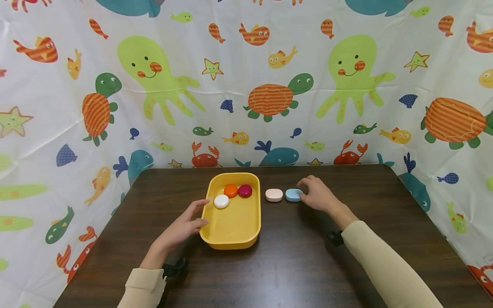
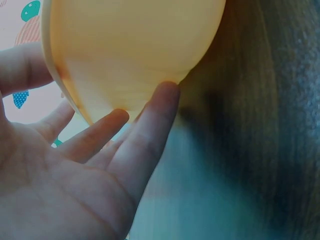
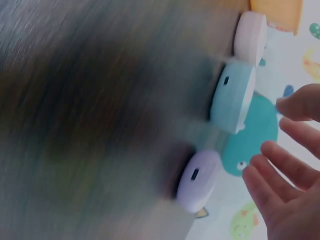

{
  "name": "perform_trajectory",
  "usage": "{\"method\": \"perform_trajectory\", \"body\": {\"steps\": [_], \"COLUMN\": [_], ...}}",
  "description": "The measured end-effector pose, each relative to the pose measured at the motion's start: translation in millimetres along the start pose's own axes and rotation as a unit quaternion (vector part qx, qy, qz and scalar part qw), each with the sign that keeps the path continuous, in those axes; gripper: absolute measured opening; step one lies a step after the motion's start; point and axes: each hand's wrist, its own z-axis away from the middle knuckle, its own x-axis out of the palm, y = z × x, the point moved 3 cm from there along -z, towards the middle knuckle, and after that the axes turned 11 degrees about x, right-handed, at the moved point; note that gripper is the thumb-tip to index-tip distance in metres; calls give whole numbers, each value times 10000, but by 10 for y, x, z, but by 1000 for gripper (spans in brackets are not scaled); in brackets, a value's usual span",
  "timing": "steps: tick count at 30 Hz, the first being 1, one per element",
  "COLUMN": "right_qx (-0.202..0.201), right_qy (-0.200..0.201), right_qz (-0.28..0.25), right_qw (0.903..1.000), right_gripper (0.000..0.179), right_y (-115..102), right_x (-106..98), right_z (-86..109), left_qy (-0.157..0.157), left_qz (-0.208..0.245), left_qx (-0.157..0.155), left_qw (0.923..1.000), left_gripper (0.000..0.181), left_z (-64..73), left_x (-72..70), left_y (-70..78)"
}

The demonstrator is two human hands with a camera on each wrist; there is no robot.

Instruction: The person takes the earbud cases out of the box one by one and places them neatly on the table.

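Observation:
A yellow tray (image 1: 231, 239) stands on the dark table, holding an orange round piece (image 1: 230, 191), a magenta round piece (image 1: 245, 191) and a white round piece (image 1: 221, 201). My left hand (image 1: 188, 222) touches the tray's left side; in the left wrist view its fairly straight fingers (image 2: 150, 130) meet the outer wall. Right of the tray lie a pale pink case (image 1: 274, 195) and a light blue case (image 1: 293, 195). My right hand (image 1: 319, 196) is over the blue case's right end, fingers loosely bent and holding nothing. A lilac case (image 3: 199, 181) with a dark slot shows in the right wrist view; the hand hides it from the head view.
Behind the table and along both sides hangs a white curtain (image 1: 231, 55) printed with sea animals. The brown wooden tabletop (image 1: 277, 269) extends in front of the tray and to both sides. Each wrist wears a dark strap (image 1: 175, 268).

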Motion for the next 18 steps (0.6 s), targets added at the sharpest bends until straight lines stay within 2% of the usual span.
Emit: {"method": "perform_trajectory", "body": {"steps": [12, 18], "right_qx": [23, -108], "right_qy": [62, 102], "right_qz": [-51, -47], "right_qw": [10000, 9999], "right_gripper": [32, 30], "right_y": [-253, -414], "right_x": [56, 57], "right_z": [1, 13], "left_qy": [39, 39], "left_qz": [-27, -55], "left_qx": [-21, -6], "left_qw": [10000, 10000], "left_gripper": [63, 63], "left_z": [3, -8], "left_x": [-3, -9], "left_y": [1, -1]}}
